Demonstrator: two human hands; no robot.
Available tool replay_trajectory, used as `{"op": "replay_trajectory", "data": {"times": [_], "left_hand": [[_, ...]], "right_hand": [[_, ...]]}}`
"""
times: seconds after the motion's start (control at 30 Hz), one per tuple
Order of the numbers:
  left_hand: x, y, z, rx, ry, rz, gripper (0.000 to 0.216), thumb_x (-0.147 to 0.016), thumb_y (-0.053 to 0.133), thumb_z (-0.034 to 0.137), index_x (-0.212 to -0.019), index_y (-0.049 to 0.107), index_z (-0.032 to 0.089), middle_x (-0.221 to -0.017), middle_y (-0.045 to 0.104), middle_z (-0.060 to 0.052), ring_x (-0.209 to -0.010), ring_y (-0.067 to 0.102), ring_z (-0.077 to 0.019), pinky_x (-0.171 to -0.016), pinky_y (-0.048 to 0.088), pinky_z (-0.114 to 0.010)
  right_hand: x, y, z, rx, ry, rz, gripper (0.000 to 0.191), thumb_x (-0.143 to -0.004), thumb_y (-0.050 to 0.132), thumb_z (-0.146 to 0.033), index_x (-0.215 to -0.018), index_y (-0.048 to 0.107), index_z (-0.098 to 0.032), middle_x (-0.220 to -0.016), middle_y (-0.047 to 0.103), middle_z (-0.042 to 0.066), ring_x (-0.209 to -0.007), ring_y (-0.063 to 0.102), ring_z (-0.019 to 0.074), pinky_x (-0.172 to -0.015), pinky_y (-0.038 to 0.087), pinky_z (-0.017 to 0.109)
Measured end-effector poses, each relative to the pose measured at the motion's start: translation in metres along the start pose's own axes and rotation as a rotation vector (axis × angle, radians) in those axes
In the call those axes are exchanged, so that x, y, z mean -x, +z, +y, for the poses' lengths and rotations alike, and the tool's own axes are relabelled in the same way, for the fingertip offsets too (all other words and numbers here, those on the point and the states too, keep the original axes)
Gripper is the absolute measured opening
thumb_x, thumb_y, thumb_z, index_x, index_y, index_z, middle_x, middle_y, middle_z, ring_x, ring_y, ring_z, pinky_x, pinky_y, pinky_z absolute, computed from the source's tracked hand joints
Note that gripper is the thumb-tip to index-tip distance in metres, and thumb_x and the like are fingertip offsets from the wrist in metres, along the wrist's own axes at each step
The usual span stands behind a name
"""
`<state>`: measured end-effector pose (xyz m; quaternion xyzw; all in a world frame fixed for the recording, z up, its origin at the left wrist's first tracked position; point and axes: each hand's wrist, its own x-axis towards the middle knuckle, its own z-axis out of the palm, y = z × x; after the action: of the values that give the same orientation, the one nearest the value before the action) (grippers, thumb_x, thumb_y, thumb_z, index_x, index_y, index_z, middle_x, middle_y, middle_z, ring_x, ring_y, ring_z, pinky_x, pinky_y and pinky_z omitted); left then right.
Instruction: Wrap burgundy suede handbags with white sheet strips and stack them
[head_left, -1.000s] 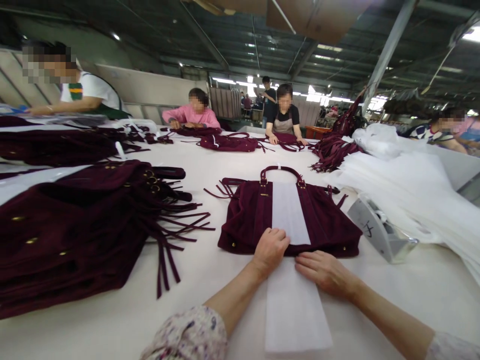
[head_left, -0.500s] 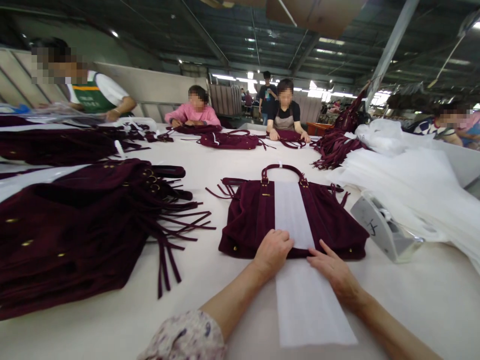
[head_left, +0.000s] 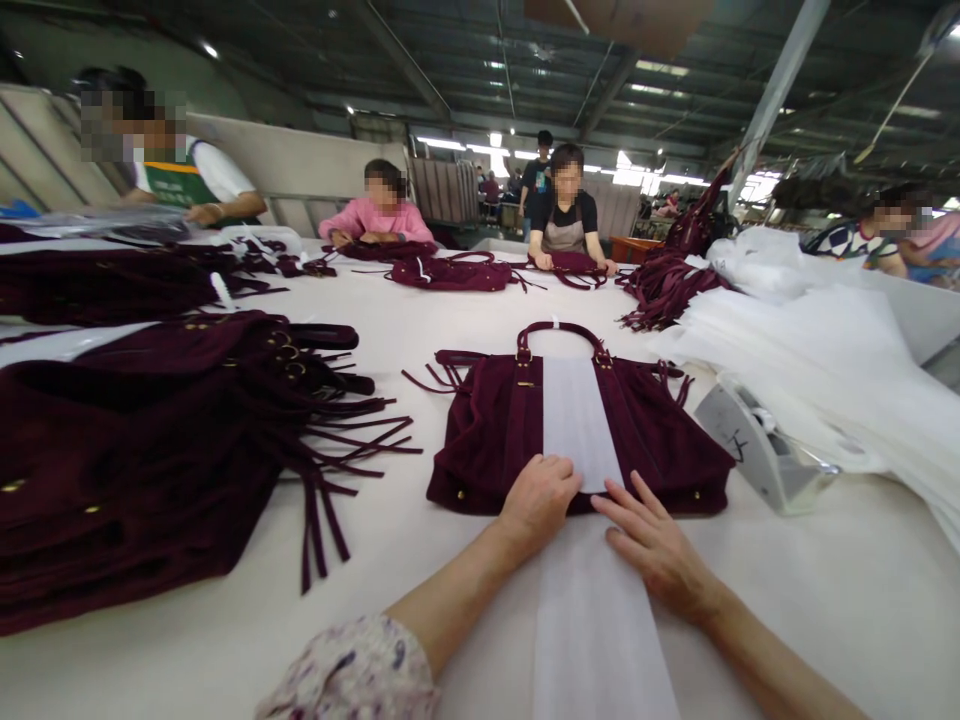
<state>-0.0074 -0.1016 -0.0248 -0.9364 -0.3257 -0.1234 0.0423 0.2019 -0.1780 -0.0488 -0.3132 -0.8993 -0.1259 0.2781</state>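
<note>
A dark burgundy handbag (head_left: 480, 430) lies flat on the white table in front of me, its handle pointing away. Down its middle runs a white strip of packing sheet (head_left: 581, 410), which continues past the bag's near edge toward me. My left hand (head_left: 541, 500) is closed at that near edge, fingers curled over the bag beside the strip; the fingertips are hidden. My right hand (head_left: 649, 540) is open, with fingers stretched over the strip and touching the bag's lower edge.
At the left, a stack of burgundy bags (head_left: 150, 440) trails fringe straps. White sheets (head_left: 810, 350) are heaped at the right, beside a tape dispenser (head_left: 765, 440). Burgundy straps (head_left: 671, 285) are piled farther back. Several people work around the table (head_left: 337, 310).
The near part of the white strip now reaches beyond the bottom of the view. My right hand has shifted slightly left along the bag's edge. My left hand stays at that edge.
</note>
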Motion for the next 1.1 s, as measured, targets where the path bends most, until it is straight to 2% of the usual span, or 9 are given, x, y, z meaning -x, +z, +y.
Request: {"op": "replay_trajectory", "data": {"times": [0.13,0.3,0.43,0.63,0.7,0.77,0.9,1.03,1.1], "left_hand": [[0.001,-0.001,0.001,-0.011,0.014,-0.016,0.018,-0.094,0.042,0.017,-0.087,0.059,0.018,-0.087,0.056,-0.005,-0.083,0.050,-0.0202,-0.072,0.035,-0.034],[0.002,-0.006,-0.001,0.021,0.036,-0.053,0.018,-0.092,0.043,0.015,-0.093,0.060,0.019,-0.088,0.058,-0.005,-0.085,0.052,-0.0205,-0.073,0.037,-0.034],[0.012,-0.021,-0.005,0.138,0.087,-0.104,0.023,-0.085,0.048,0.010,-0.102,0.061,0.021,-0.093,0.060,-0.004,-0.088,0.054,-0.0195,-0.075,0.039,-0.033],[0.035,-0.042,-0.010,0.329,0.083,-0.101,0.042,-0.073,0.063,0.019,-0.114,0.055,0.021,-0.108,0.061,-0.004,-0.101,0.055,-0.0209,-0.101,0.032,-0.038],[0.035,-0.040,-0.010,0.320,0.050,-0.102,0.025,-0.080,0.061,0.025,-0.104,0.058,0.020,-0.103,0.063,-0.003,-0.097,0.056,-0.0201,-0.099,0.034,-0.037],[0.031,-0.035,-0.008,0.279,0.016,-0.115,0.011,-0.088,0.053,0.027,-0.089,0.059,0.019,-0.092,0.064,-0.003,-0.088,0.057,-0.0184,-0.091,0.038,-0.035],[0.026,-0.026,-0.006,0.228,-0.020,-0.104,0.020,-0.093,0.047,0.026,-0.078,0.057,0.017,-0.082,0.063,-0.002,-0.079,0.056,-0.0163,-0.084,0.039,-0.032],[0.030,-0.026,-0.002,0.242,-0.077,-0.112,0.014,-0.090,0.048,0.022,-0.085,0.059,0.017,-0.080,0.063,-0.002,-0.078,0.057,-0.0169,-0.081,0.040,-0.031],[0.032,-0.028,0.000,0.270,-0.160,-0.105,0.016,-0.090,0.045,0.022,-0.091,0.061,0.018,-0.086,0.065,-0.003,-0.082,0.059,-0.0182,-0.080,0.040,-0.031]], "right_hand": [[0.003,0.005,0.003,-0.035,0.049,0.021,0.022,-0.095,0.037,-0.011,-0.093,0.059,-0.015,-0.138,0.050,0.014,-0.136,0.034,0.0298,-0.108,0.030,0.064],[0.015,0.012,0.012,-0.169,0.188,0.068,0.033,-0.094,0.036,-0.015,-0.124,0.051,-0.016,-0.113,0.067,0.009,-0.115,0.058,0.0187,-0.106,0.043,0.041],[0.017,0.012,0.012,-0.182,0.337,0.007,0.025,-0.091,0.045,-0.023,-0.113,0.056,-0.018,-0.109,0.068,0.007,-0.104,0.064,0.0193,-0.090,0.052,0.029],[0.010,0.016,0.006,-0.194,0.672,-0.009,0.024,-0.095,0.039,-0.030,-0.096,0.059,-0.017,-0.072,0.065,0.002,-0.062,0.064,0.0161,-0.060,0.050,0.025],[0.010,0.014,0.007,-0.223,0.635,-0.009,0.027,-0.097,0.037,-0.029,-0.096,0.061,-0.017,-0.075,0.066,0.004,-0.067,0.064,0.0164,-0.064,0.051,0.025],[0.012,0.010,0.009,-0.253,0.493,-0.028,0.024,-0.097,0.040,-0.028,-0.099,0.062,-0.017,-0.090,0.068,0.008,-0.086,0.066,0.0187,-0.079,0.053,0.029],[0.016,0.000,0.009,-0.253,0.284,-0.084,0.018,-0.094,0.045,-0.021,-0.101,0.062,-0.019,-0.117,0.063,0.010,-0.115,0.055,0.0218,-0.099,0.046,0.036],[0.012,-0.002,0.006,-0.258,0.406,-0.033,0.023,-0.093,0.043,-0.022,-0.109,0.059,-0.018,-0.101,0.067,0.009,-0.094,0.063,0.0207,-0.084,0.052,0.033],[0.008,0.001,0.004,-0.257,0.524,-0.015,0.020,-0.094,0.041,-0.027,-0.100,0.059,-0.019,-0.088,0.066,0.007,-0.081,0.064,0.0197,-0.073,0.052,0.030]]}}
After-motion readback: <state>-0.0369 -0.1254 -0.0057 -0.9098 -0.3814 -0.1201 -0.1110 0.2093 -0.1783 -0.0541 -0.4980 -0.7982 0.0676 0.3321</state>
